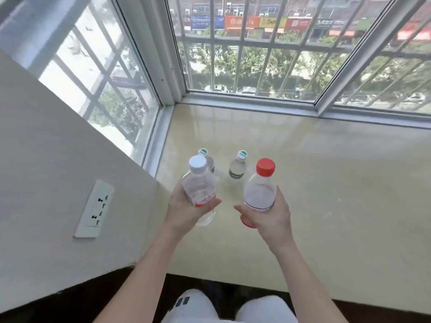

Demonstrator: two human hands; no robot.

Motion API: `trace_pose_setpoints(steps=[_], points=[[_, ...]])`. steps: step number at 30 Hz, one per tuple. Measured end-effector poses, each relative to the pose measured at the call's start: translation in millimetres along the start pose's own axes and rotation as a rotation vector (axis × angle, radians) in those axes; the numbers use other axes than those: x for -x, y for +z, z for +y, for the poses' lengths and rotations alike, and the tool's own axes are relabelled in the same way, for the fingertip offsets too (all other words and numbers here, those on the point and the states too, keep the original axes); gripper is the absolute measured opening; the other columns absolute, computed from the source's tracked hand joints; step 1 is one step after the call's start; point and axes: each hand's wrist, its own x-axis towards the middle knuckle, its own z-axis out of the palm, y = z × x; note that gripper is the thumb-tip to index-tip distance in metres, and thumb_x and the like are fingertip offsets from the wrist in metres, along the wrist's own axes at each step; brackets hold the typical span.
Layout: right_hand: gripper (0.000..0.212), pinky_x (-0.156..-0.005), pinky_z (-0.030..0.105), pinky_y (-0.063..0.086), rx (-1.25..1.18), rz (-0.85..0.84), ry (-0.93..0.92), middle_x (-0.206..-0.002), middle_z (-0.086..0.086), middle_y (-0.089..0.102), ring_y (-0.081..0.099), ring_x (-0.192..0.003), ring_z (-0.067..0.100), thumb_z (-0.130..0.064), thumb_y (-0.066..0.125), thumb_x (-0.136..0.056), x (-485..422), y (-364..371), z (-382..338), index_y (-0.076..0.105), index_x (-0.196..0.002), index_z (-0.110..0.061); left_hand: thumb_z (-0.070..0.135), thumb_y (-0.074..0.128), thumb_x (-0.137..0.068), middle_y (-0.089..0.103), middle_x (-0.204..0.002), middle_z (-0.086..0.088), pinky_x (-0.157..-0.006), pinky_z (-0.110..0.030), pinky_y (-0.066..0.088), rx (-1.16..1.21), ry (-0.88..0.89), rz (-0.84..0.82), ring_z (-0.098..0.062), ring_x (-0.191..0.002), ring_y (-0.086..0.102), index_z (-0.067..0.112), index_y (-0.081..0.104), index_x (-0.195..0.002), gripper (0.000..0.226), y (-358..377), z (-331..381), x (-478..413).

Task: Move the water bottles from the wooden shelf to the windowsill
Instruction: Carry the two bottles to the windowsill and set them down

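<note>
White-capped bottle [198, 183] gripped in L hand [184, 212], red-capped bottle [260, 192] in R hand [274, 217], prob. above windowsill [331, 183].

A barred bay window [245, 54] wraps the far and left edges of the pale windowsill [326, 171] — daylight, trees and shopfronts beyond. A white wall [46, 136] at left carries a socket plate [93, 208]; the floor [105, 299] is dark.

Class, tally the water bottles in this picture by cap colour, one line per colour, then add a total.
Green cap: 2, the left green-capped bottle and the right green-capped bottle, standing on the windowsill.
White cap: 1, the white-capped bottle, in the left hand.
Red cap: 1, the red-capped bottle, in the right hand.
Total: 4
</note>
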Motion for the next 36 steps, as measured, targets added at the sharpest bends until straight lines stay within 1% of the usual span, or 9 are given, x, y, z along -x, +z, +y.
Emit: trace_pose_setpoints(steps=[2,7,10,16,19,23,28,33,36], points=[[0.056,-0.06,0.022,0.053,0.005,0.016,0.011,-0.087,0.004,0.068,0.062,-0.07,0.01,-0.013,0.095,-0.06,-10,1,22,0.059,-0.1,-0.026,0.012,0.09,-0.065,0.071,-0.103,0.01,-0.077,-0.014,0.053,-0.031,-0.02,0.024,-0.002,-0.096,0.067,0.024,0.059,-0.116,0.06,6,-18,-8],[0.059,-0.066,0.019,0.053,0.046,0.002,0.077,-0.095,-0.003,0.072,0.068,-0.089,0.018,-0.034,0.092,-0.055,-43,19,87,0.06,-0.104,-0.033,0.026,0.092,-0.06,0.071,-0.108,0.008,-0.089,-0.031,0.054,-0.036,-0.096,0.079,-0.008,-0.103,0.067,0.025,0.06,-0.116,0.065,15,-76,-43],[0.058,-0.067,0.032,0.055,0.076,-0.021,0.104,-0.092,-0.001,0.071,0.067,-0.084,0.024,-0.039,0.092,-0.054,-68,34,127,0.058,-0.101,-0.036,0.023,0.092,-0.06,0.071,-0.104,0.007,-0.083,-0.027,0.054,-0.059,-0.091,0.15,-0.01,-0.099,0.067,0.025,0.061,-0.111,0.059,24,-112,-66],[0.065,-0.084,0.045,0.057,0.136,0.044,0.061,-0.098,-0.011,0.069,0.066,-0.098,0.016,-0.045,0.093,-0.053,-107,61,175,0.058,-0.107,-0.037,0.018,0.092,-0.062,0.07,-0.1,0.008,-0.074,-0.012,0.049,-0.061,-0.052,0.231,-0.004,-0.093,0.066,0.016,0.061,-0.113,0.059,38,-164,-97],[0.063,-0.084,0.038,0.055,0.158,0.058,0.026,-0.099,-0.012,0.067,0.064,-0.097,0.014,-0.037,0.095,-0.057,-117,68,186,0.057,-0.106,-0.032,0.022,0.093,-0.061,0.07,-0.099,0.012,-0.077,-0.015,0.051,-0.071,-0.035,0.24,-0.002,-0.092,0.065,0.018,0.061,-0.112,0.06,39,-181,-110],[0.065,-0.083,0.023,0.048,0.187,0.072,-0.006,-0.099,-0.02,0.064,0.062,-0.099,0.01,-0.031,0.096,-0.058,-123,76,195,0.054,-0.107,-0.038,0.024,0.094,-0.059,0.067,-0.096,0.013,-0.078,-0.014,0.048,-0.111,-0.008,0.227,-0.002,-0.09,0.063,0.021,0.058,-0.11,0.062,37,-196,-122],[0.068,-0.083,0.015,0.046,0.245,0.068,-0.022,-0.097,-0.023,0.063,0.059,-0.094,0.005,-0.032,0.096,-0.057,-126,85,201,0.054,-0.11,-0.032,0.032,0.093,-0.056,0.069,-0.103,0.005,-0.087,-0.033,0.054,-0.122,0.02,0.219,-0.015,-0.098,0.065,0.02,0.057,-0.115,0.07,29,-211,-125],[0.078,-0.088,0.034,0.054,0.263,0.059,0.04,-0.102,-0.012,0.07,0.066,-0.098,0.012,-0.056,0.089,-0.049,-122,88,212,0.06,-0.114,-0.024,0.027,0.093,-0.059,0.068,-0.108,0.013,-0.086,-0.022,0.051,-0.164,-0.013,0.166,-0.008,-0.102,0.063,0.028,0.055,-0.119,0.071,19,-220,-120],[0.075,-0.086,0.027,0.053,0.278,0.065,0.047,-0.102,-0.012,0.07,0.066,-0.096,0.009,-0.051,0.091,-0.052,-122,89,212,0.062,-0.115,-0.023,0.024,0.089,-0.064,0.068,-0.107,0.015,-0.085,-0.028,0.054,-0.202,-0.017,0.123,-0.007,-0.101,0.065,0.031,0.056,-0.119,0.065,14,-226,-123]])
